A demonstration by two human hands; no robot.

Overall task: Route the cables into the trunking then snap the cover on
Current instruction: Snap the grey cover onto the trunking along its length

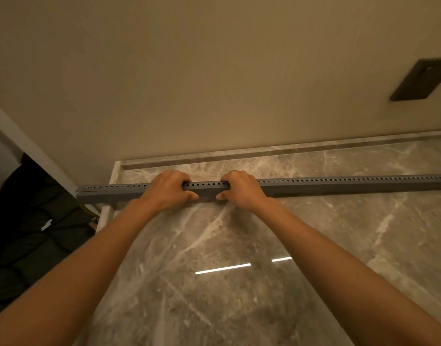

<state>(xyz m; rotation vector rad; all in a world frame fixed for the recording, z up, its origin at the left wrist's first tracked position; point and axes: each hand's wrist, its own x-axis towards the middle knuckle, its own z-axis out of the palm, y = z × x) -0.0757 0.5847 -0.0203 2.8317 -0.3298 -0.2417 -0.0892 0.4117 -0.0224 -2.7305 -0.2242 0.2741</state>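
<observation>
A long grey trunking (339, 186) with a row of small holes along its top lies across the marble table (214, 283), running from past the left edge out of the frame at the right. My left hand (169, 191) and my right hand (241, 189) grip it side by side near its middle, fingers curled over the far side and thumbs on the near face. A short stretch of trunking shows between the hands. No cables are visible; the inside of the trunking is hidden.
A beige wall (214, 83) rises behind the table, with a dark rectangular plate (421, 79) at the upper right. Left of the table sits a dark quilted seat (34, 233). A recessed groove (264, 156) runs along the table's back edge.
</observation>
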